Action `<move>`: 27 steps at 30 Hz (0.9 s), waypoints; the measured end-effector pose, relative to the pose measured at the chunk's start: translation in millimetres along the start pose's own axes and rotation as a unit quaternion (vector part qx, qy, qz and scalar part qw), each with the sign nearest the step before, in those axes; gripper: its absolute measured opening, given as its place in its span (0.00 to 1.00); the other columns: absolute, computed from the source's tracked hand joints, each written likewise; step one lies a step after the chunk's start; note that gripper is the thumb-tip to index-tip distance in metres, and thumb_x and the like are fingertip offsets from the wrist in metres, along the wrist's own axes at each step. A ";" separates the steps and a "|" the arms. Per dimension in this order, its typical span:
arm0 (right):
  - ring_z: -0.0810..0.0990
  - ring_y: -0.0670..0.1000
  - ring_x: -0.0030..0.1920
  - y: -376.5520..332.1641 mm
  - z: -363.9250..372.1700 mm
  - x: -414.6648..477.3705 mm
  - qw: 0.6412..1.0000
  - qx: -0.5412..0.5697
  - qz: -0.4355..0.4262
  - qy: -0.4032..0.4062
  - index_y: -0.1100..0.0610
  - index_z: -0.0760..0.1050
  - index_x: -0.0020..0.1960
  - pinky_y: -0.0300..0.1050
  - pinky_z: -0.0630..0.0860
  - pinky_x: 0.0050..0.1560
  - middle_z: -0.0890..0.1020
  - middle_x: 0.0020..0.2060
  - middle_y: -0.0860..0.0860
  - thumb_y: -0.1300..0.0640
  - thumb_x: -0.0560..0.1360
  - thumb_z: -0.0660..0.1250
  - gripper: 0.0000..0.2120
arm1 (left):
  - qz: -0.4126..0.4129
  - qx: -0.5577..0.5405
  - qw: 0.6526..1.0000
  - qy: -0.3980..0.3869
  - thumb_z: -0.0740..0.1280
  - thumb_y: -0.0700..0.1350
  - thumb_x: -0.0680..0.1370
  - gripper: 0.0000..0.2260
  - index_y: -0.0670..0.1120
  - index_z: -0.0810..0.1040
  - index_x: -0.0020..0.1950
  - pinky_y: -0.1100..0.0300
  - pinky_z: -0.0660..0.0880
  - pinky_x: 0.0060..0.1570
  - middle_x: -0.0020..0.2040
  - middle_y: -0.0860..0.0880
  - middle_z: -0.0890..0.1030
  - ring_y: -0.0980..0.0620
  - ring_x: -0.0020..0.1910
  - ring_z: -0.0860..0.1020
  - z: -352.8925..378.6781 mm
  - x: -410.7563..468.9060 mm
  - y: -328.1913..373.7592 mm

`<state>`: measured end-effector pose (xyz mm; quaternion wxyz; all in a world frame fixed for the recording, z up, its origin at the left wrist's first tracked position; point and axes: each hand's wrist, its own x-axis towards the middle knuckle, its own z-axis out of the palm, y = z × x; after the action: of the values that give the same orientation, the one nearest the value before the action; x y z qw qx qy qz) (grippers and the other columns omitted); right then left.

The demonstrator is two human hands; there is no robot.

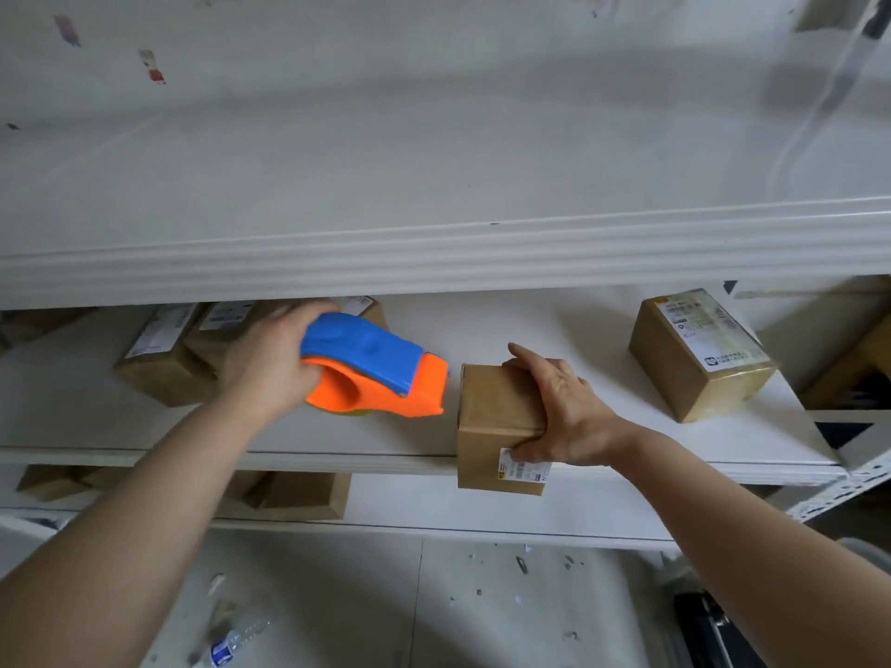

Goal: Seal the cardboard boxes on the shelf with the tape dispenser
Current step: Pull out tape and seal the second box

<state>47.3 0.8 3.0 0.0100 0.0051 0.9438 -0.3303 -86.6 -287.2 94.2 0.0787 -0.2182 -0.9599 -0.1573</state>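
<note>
A white shelf spans mid-frame and carries closed cardboard boxes: a labelled box at right, brown boxes at left, lower boxes on the board beneath. At centre a small box overhangs the front edge. The right hand grips it, fingers curled over the top, thumb on the front. Just left, the left hand clasps an orange-and-blue tape dispenser.
</note>
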 end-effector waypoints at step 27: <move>0.29 0.48 0.75 -51.1 11.8 8.6 0.954 -0.285 -0.076 -0.049 0.52 0.33 0.77 0.60 0.32 0.73 0.34 0.76 0.46 0.22 0.60 0.57 0.60 | -0.013 -0.048 0.998 -0.042 0.66 0.36 0.68 0.29 0.57 0.70 0.65 0.52 0.76 0.45 0.59 0.51 0.77 0.44 0.54 0.77 50.3 -22.7 -23.2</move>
<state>38.0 -46.5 25.5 0.0319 -0.0854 0.9947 -0.0474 -80.8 -299.0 35.8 0.0256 -0.2154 -0.9566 -0.1945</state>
